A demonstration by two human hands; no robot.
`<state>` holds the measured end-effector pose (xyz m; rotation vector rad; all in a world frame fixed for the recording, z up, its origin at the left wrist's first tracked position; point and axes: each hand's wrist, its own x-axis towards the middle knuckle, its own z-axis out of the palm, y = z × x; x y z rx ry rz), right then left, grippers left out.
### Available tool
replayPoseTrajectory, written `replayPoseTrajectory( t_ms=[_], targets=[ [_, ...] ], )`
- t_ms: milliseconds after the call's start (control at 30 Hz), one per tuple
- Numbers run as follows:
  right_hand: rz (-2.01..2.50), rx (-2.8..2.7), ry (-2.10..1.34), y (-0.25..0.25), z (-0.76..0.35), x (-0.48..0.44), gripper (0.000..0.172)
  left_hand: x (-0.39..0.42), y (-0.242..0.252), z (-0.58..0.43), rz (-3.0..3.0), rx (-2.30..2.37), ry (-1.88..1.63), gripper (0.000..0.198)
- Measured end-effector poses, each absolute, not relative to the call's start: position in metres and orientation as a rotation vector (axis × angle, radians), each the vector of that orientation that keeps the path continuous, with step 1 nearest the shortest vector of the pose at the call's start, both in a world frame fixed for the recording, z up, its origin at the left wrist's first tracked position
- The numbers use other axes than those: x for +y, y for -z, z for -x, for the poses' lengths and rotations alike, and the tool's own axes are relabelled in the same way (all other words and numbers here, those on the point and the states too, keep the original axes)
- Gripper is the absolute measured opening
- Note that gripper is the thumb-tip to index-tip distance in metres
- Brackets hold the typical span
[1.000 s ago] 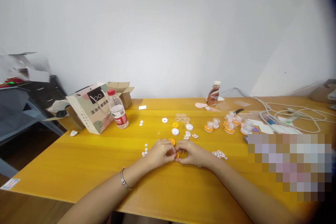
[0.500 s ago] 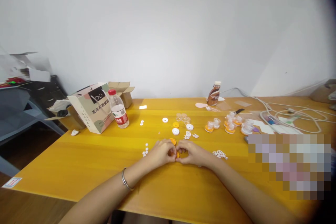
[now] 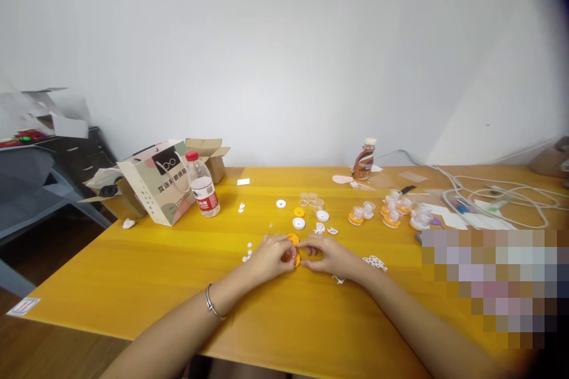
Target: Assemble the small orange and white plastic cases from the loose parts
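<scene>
Bottle (image 3: 205,190), well beyond and left of left hand (image 3: 278,256). Caps (image 3: 249,252), white, just left of same hand. Left hand: fingertips bunched at orange disc (image 3: 298,260); grip cannot be told. Second disc (image 3: 293,239), orange, just beyond. Right hand (image 3: 323,254): released, thumb and forefinger parted beside orange disc. Lattices (image 3: 376,263), white, right of that hand.

On the far left, the paper bag (image 3: 165,200) carries dark characters, 互连 and, past a blurred one, 眼镜, with smaller print too tiny to read. Beside it, the red part of the water bottle's label (image 3: 208,204) shows 山泉 in white, under a barcode. The brown bottle (image 3: 364,163), far right of centre, reads "NESC…", while the near-left corner sticker (image 3: 24,307) is illegible.
</scene>
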<state>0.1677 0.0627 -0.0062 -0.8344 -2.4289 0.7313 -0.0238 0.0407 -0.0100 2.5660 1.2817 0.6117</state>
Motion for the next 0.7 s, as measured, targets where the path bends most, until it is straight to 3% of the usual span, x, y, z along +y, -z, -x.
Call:
replayPoseTrajectory(
  t_ms=[400, 700],
  targets=[
    [0.968, -2.29, -0.641, -0.001, -0.177, 0.07, 0.024, 0.049, -0.005, 0.042, -2.463, 1.266, -0.855, 0.013],
    [0.885, -2.446, -0.663, 0.001, -0.168, 0.056, 0.03, 0.08, -0.021, 0.125, -2.244, 1.253, -0.282, 0.012]
  ],
)
